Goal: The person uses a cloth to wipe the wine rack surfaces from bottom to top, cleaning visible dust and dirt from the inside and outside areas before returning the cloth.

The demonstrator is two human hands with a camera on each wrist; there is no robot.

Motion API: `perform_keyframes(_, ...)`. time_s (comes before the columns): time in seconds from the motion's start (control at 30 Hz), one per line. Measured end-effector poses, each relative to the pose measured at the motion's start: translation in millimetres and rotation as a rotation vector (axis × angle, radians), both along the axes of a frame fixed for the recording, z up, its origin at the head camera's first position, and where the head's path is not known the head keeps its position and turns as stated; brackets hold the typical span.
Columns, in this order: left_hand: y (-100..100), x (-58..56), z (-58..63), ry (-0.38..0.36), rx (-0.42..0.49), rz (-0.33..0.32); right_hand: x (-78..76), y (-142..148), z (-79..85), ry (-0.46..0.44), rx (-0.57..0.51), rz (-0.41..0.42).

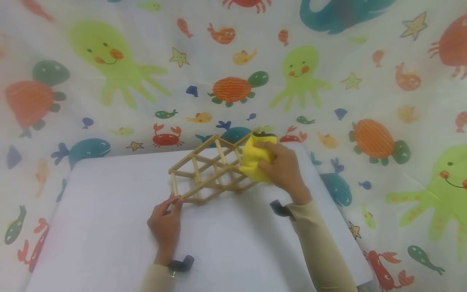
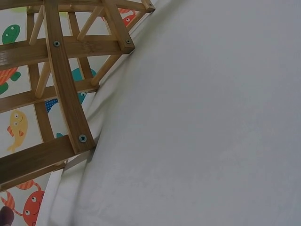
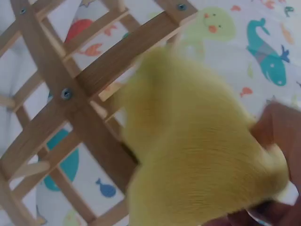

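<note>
A wooden lattice rack (image 1: 204, 170) of crossed slats and round dowels, joined by screws, stands tilted over the white table. At its near left corner my left hand (image 1: 166, 221) pinches the end of a slat. My right hand (image 1: 286, 170) grips a bunched yellow cloth (image 1: 257, 158) against the rack's right end. In the right wrist view the cloth (image 3: 197, 141) is blurred and overlaps the slats, with fingers at its right edge. The left wrist view shows the rack's slat ends (image 2: 77, 132) and screws; only a fingertip (image 2: 5, 216) of the left hand shows there.
The white table (image 1: 102, 227) lies under the rack and both forearms. Behind it and along its sides hangs a curtain (image 1: 146, 73) printed with sea animals. Dark straps with mounts sit on both wrists.
</note>
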State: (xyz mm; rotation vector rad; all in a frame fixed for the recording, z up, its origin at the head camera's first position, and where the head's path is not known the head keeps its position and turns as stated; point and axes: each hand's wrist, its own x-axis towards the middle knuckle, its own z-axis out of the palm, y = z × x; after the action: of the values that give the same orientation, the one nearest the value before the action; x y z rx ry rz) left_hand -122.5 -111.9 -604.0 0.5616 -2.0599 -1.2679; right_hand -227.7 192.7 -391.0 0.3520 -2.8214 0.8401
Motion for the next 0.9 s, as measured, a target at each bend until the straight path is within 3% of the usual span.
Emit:
perform_keyframes(0.1, 0, 0.1, -1.6, 0.007, -0.006, 0.008, 2.1, 4, -2.5, -0.004, -0.012, -0.036)
perform_keyframes(0.23, 1, 1.3, -2.5, 0.004, -0.024, 0.016, 10.7, 10, -19.1, -0.113, 0.017, 0.081)
perform_keyframes(0.33, 1, 4.6, -1.5, -0.013, -0.059, 0.02, 20.4, 16, -33.5, -0.094, -0.113, 0.148)
perform_keyframes(0.43, 1, 8.8, 2.3, -0.034, -0.111, 0.001, 34.0, 23, -44.1, -0.037, -0.311, 0.122)
perform_keyframes(0.57, -2, 14.6, 13.5, -0.024, -0.187, -0.059, 55.9, 33, -56.0, -0.02, -0.528, 0.042)
perform_keyframes(0.7, -9, 14.7, 28.0, 0.032, -0.246, -0.116, 72.7, 40, -66.0, -0.018, -0.66, 0.001)
perform_keyframes(0.9, -14, -1.8, 60.3, 0.047, -0.273, -0.235, 77.5, 44, -73.3, 0.015, -0.687, -0.043)
